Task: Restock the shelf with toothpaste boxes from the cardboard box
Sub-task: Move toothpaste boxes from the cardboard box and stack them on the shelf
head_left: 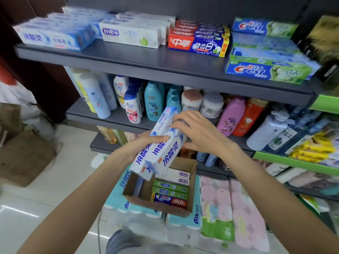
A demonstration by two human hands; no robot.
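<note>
Above the cardboard box [190, 169], the left hand [145, 145] grips a bundle of white-and-blue toothpaste boxes [161, 143] from beneath while the right hand [196, 131] curls over its top end. Higher above that box, the top shelf [146, 59] already carries matching packs, yet several boxes remain inside, so I'd judge restocking partway done.

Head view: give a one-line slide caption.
Both hands, left and right, hold white-and-blue toothpaste boxes above the cardboard box.
</note>
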